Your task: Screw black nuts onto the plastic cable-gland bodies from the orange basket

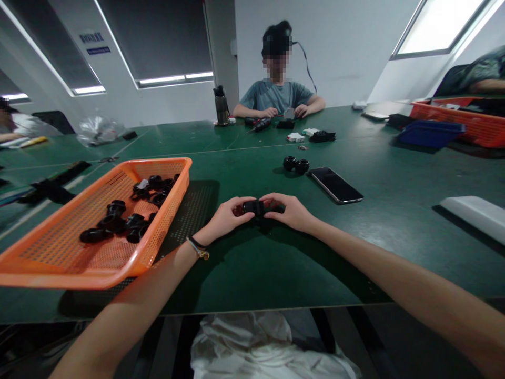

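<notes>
Both of my hands meet over the green table (276, 263) and grip one small black part (256, 207) between them. My left hand (225, 217) holds its left end and my right hand (290, 211) closes over its right end. The fingers hide much of the part. An orange mesh basket (59, 252) to my left holds several black ring-shaped parts (126, 213). Two more black rings (295, 164) lie on the table beyond my hands.
A dark phone (335, 184) lies face up to the right of the rings. A white flat object (475, 213) sits at the right edge. Across the table a person (278, 95) works with small parts. A bottle (221, 105), a blue tray (430, 132) and an orange crate (473, 123) stand farther back.
</notes>
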`<state>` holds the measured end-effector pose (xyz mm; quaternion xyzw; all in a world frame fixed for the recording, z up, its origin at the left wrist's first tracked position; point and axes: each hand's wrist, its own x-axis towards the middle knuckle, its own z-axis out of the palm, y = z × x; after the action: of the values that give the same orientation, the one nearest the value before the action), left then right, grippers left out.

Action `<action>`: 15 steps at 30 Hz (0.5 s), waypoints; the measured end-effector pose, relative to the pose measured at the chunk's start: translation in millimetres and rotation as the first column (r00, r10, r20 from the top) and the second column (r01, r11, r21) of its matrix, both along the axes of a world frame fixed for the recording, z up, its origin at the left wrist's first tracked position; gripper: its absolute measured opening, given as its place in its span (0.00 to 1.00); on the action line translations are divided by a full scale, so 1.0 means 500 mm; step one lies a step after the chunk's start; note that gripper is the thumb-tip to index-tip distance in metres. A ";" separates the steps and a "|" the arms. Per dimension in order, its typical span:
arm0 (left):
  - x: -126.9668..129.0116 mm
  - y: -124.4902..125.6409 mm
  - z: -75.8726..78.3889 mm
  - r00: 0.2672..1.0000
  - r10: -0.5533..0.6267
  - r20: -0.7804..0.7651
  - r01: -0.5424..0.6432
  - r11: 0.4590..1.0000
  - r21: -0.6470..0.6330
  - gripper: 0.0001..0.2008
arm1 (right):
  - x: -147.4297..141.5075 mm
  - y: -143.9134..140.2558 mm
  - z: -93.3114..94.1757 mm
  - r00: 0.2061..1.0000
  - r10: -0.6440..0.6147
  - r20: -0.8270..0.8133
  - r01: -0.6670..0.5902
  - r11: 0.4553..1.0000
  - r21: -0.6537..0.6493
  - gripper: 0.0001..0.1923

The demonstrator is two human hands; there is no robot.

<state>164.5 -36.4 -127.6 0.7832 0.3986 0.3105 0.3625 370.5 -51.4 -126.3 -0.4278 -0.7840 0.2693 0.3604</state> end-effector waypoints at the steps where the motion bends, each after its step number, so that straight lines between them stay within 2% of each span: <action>1: 0.000 0.001 -0.001 1.000 0.001 -0.003 -0.001 1.000 0.004 0.22 | 0.000 0.000 0.000 1.000 -0.002 0.000 0.002 1.000 0.000 0.16; 15: 0.000 0.000 0.002 1.000 0.012 -0.016 -0.012 1.000 0.013 0.22 | 0.000 0.003 -0.002 1.000 -0.006 0.014 0.007 0.999 -0.043 0.15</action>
<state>164.7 -36.5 -126.8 0.7856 0.4041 0.3090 0.3523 370.4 -49.8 -127.5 -0.4399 -0.7792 0.2817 0.3464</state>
